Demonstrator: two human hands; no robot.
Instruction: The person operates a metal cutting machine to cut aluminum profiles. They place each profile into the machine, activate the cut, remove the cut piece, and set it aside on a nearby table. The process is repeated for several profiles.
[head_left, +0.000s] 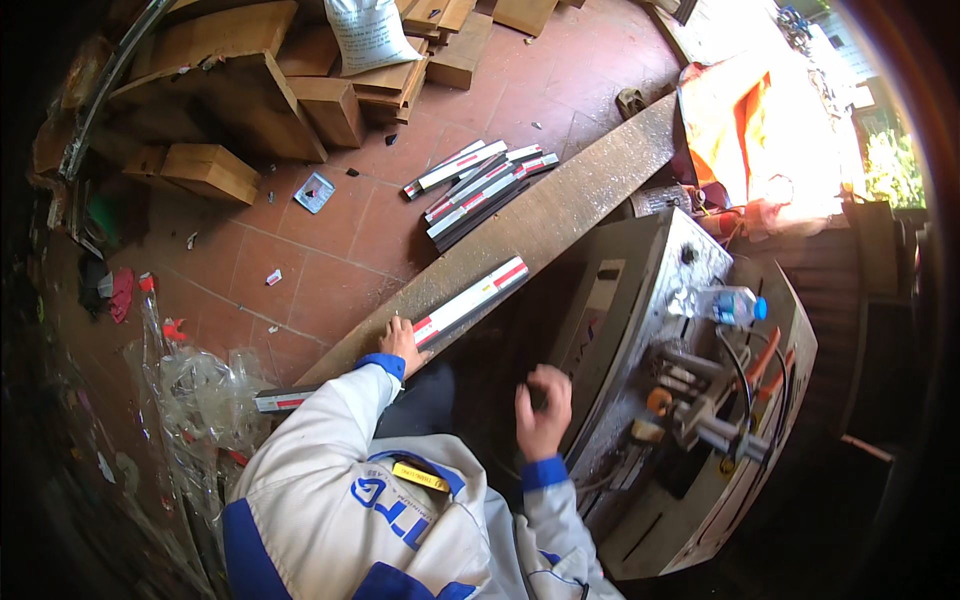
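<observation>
At the far left, brown wooden box-like pieces (212, 172) stood on the red tiled floor (345, 262). At the near left, a crumpled heap of clear plastic wrapping (205, 390) lay on the floor. Beside the left sleeve, part of a dark strip with a white label (283, 400) was visible.

A long, flat brown wooden plank (603, 185) ran from near left to far right. The left hand (401, 345) was at the near end of a long, narrow black strip with a white, red-banded face (470, 302). This strip lay lengthwise along the plank's right-hand side. The fingers touched its end; whether they were clamped on it or merely resting could not be told. Beyond the plank, a loose group of similar black-and-white strips (480, 190) lay on the floor.

The right hand (545, 405) was well apart from the left, raised and loosely curled, with no object visible in it. At the right stood a grey metal machine (625, 290), bearing a clear plastic bottle with a blue cap (733, 305).

In the inspector's judgement, the step in hand was one-handed handling or aligning of the single strip. Any further move called for a secure hold at its near end, with the right hand free to support its length.
</observation>
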